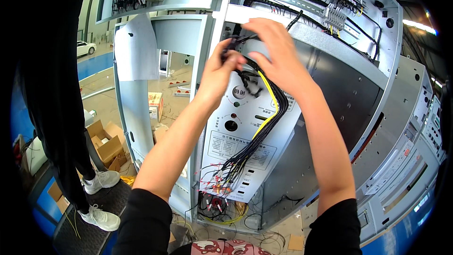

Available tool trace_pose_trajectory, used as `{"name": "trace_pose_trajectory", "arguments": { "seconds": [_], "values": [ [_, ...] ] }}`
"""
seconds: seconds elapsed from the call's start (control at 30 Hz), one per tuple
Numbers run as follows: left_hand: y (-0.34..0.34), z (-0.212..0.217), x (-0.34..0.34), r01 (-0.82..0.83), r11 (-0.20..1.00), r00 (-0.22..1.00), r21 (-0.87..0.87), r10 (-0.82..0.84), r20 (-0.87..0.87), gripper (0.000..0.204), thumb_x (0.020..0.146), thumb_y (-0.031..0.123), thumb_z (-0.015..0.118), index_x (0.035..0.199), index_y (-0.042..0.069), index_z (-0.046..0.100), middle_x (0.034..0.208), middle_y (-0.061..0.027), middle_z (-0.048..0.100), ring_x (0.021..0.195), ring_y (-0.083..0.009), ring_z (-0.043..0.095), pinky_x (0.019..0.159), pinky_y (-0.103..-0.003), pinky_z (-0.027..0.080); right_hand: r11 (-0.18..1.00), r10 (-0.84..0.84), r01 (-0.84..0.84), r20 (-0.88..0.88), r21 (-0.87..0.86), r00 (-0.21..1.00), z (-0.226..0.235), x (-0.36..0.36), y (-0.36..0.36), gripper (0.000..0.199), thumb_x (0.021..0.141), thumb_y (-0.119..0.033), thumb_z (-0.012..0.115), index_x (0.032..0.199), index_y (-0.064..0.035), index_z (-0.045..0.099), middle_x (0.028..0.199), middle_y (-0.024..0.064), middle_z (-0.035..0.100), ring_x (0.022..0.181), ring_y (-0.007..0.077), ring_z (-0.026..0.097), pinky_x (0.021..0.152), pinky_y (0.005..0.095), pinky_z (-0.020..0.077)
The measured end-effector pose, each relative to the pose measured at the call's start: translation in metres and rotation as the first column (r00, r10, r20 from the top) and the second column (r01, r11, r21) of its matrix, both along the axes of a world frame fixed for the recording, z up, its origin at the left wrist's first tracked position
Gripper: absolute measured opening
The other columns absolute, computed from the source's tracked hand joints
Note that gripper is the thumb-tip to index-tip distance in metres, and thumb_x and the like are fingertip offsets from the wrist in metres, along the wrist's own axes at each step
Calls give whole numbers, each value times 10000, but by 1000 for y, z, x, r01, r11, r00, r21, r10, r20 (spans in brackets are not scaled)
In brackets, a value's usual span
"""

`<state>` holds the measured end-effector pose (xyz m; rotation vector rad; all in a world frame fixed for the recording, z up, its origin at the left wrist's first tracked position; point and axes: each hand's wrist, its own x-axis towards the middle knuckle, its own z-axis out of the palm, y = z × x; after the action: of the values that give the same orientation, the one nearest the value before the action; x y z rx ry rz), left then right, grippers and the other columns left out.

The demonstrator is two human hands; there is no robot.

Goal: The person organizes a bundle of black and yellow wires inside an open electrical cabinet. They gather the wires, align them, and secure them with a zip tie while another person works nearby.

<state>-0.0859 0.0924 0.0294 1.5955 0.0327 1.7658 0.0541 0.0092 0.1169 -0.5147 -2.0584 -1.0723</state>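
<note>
My left hand is closed round the dark upper end of a wire bundle, in front of the cabinet's upright frame. Just to its right, my right hand is slightly blurred, with thumb and fingers curved and apart beside the bundle; nothing shows gripped in it. The bundle of black wires, with a yellow one along it, hangs below my hands. Its lower end fans out into loose ends with white and red tips. Behind it is a white panel with round holes and printed labels.
Open cabinet compartments with terminal rows lie above right. A cabinet door with a hanging paper sheet stands left. Another person in black trousers stands on a dark platform beside an open carton. More cabinets stand right.
</note>
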Motion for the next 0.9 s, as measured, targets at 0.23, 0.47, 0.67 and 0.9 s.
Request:
{"name": "trace_pose_trajectory", "arguments": {
  "seconds": [0.23, 0.47, 0.67, 0.9],
  "values": [
    [24, -52, 18, -212, 971, 972, -115, 222, 78, 112, 1011, 106, 485, 1068, 14, 514, 1017, -96, 606, 943, -165, 612, 811, -311, 539, 631, -488, 109, -283, -768, 826, -97, 84, 13, 292, 821, -136, 745, 1031, 15, 610, 891, 92, 659, 719, 130, 599, 674, 303, 493],
    [-3, -91, 69, -161, 984, 969, -77, 143, -203, 193, 984, 99, 505, 1148, -3, 500, 1035, -103, 604, 969, -195, 601, 887, -323, 480, 200, -104, -865, -888, -460, 448, -135, 39, 30, 414, 874, -265, 743, 1174, -16, 604, 1069, 58, 644, 957, 134, 581, 856, 273, 462],
    [-33, -66, 42, -115, 993, 673, 35, 104, -732, 292, 974, 230, 539, 1142, -6, 580, 1003, -93, 634, 939, -165, 576, 857, -319, 462, 569, -361, -159, -418, -807, 834, -81, 85, 0, 170, 917, -92, 600, 1047, 12, 567, 910, 118, 652, 868, 175, 630, 769, 339, 501],
    [-53, 14, 23, -330, 927, 907, 180, 364, -213, 255, 952, 137, 568, 1156, -17, 577, 1038, -86, 642, 950, -140, 593, 878, -282, 470, 888, -343, 287, -102, -360, 934, 22, 127, 11, 166, 852, -7, 551, 1017, 9, 539, 809, 163, 646, 768, 294, 658, 648, 371, 490]
  ]
}}
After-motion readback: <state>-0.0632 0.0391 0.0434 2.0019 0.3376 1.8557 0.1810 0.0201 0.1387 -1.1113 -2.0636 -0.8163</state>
